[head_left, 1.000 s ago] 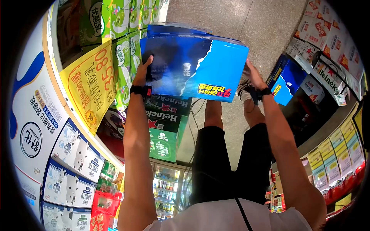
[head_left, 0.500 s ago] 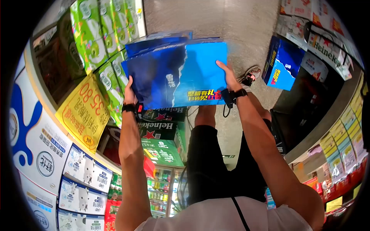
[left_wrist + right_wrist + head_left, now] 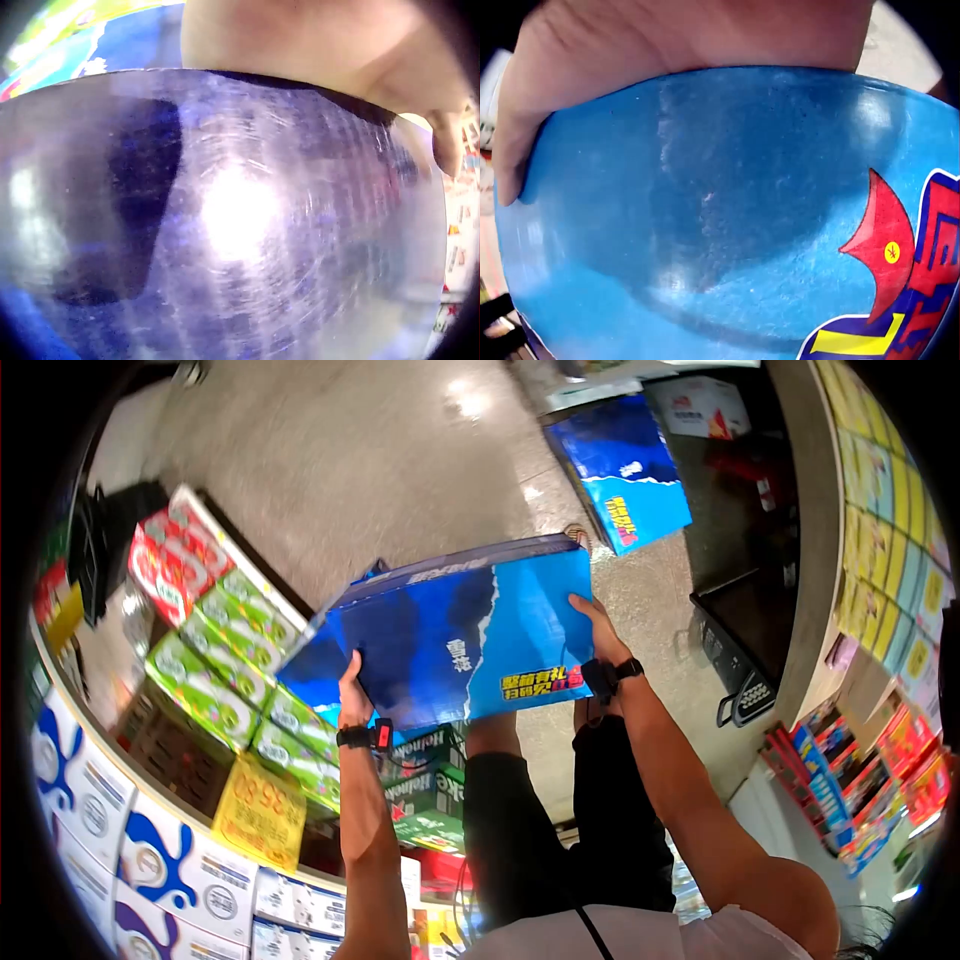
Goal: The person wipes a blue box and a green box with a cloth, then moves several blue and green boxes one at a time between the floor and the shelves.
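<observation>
A blue beer carton point(image 3: 420, 645), dark on its left half and light on its right, is held in front of the body between both hands. My left hand point(image 3: 354, 698) grips its left end, thumb on the printed face. On the right end my right hand point(image 3: 603, 638) holds on, its thumb point(image 3: 514, 169) bent over the face in the right wrist view. The fingers behind the box are hidden. In the left wrist view the scuffed, glossy carton face point(image 3: 300, 225) fills most of the picture. Another blue carton point(image 3: 308, 668) shows behind the held one at the left.
A blue carton point(image 3: 622, 465) stands on the floor at the upper right, beside a black basket point(image 3: 735, 665). Green drink packs point(image 3: 215, 670) and a yellow price sign point(image 3: 262, 815) line the left shelf. Heineken cartons point(image 3: 425, 790) are stacked below the left hand.
The view has swung to the right; the floor carton and shelves have shifted in the picture. Both hands keep holding the blue beer carton. The right thumb now lies on its face.
</observation>
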A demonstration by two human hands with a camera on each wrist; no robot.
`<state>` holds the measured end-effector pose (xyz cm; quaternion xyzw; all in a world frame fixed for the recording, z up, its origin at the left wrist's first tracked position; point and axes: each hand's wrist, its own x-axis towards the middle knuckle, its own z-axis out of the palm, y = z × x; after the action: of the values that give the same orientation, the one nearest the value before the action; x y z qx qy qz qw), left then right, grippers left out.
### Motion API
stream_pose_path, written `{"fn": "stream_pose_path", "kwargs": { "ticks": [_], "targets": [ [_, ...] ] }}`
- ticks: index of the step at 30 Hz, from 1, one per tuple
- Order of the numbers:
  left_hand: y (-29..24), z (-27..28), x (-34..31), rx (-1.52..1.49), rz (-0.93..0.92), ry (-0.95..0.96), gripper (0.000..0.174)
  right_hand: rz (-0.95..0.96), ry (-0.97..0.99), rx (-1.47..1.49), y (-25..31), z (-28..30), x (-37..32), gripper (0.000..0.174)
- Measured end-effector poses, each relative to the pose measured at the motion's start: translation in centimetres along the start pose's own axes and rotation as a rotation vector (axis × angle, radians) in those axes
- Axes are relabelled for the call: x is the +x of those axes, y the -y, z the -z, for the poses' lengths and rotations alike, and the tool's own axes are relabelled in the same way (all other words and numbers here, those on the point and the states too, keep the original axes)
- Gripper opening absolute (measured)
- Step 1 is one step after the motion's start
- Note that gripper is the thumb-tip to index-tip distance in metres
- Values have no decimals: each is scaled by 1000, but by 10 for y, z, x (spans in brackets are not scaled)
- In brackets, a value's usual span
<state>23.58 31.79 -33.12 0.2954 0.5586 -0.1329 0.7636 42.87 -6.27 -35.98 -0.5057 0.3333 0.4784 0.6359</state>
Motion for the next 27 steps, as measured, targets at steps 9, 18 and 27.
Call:
{"fn": "stream_pose_path", "kwargs": {
  "ticks": [9,18,27],
  "targets": [
    [-28,-266,121,588,120,179,68,101,-160,521,-4,173,26,63],
    [8,-487,261,921,254,462,56,316,-378,837,28,263,82,72],
    [22,-576,324,1221,-19,382,66,433,-444,824,58,299,130,77]
  ]
}}
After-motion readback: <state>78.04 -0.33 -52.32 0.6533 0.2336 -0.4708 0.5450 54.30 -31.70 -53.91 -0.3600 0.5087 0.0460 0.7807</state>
